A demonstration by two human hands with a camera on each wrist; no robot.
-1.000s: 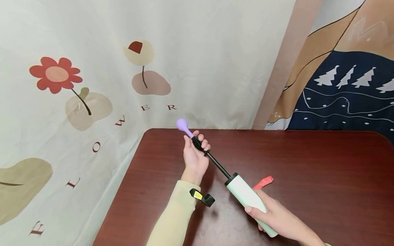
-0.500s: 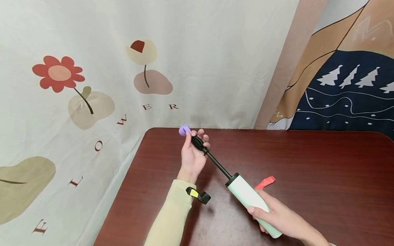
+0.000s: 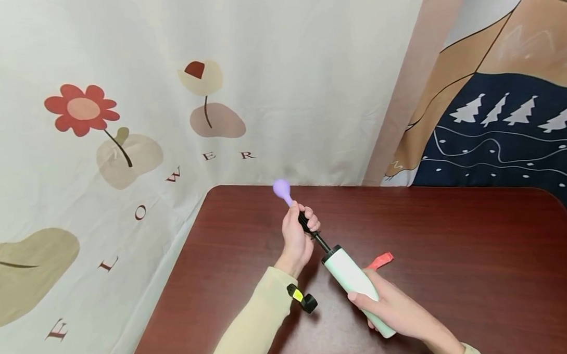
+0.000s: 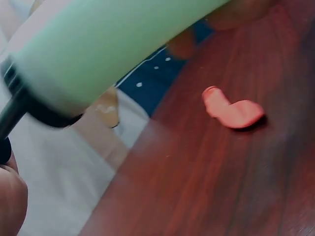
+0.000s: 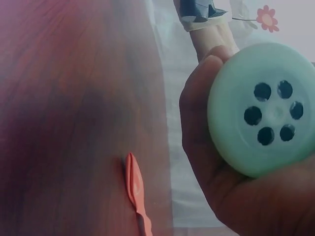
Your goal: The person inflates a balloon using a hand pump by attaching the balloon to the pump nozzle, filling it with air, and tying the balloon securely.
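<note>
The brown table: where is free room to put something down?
Widest bare patch of the brown table: right of the red balloon, up to the far edge. A smaller one lies between the left sleeve and the left edge. Crowded: the middle, under left hand, pump and right hand.

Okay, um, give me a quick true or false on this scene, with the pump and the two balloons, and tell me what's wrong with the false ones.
1. The red balloon lies on the table. True.
2. The purple balloon sticks out beyond the left grip. True.
3. The right grip holds the green barrel of the pump. True.
4. The pump is pushed fully in. False: some black rod shows between the left grip and the green barrel.
5. The red balloon touches the purple balloon. False: they are well apart.
6. The round end of the green barrel is solid. False: it has six dark holes.
</note>
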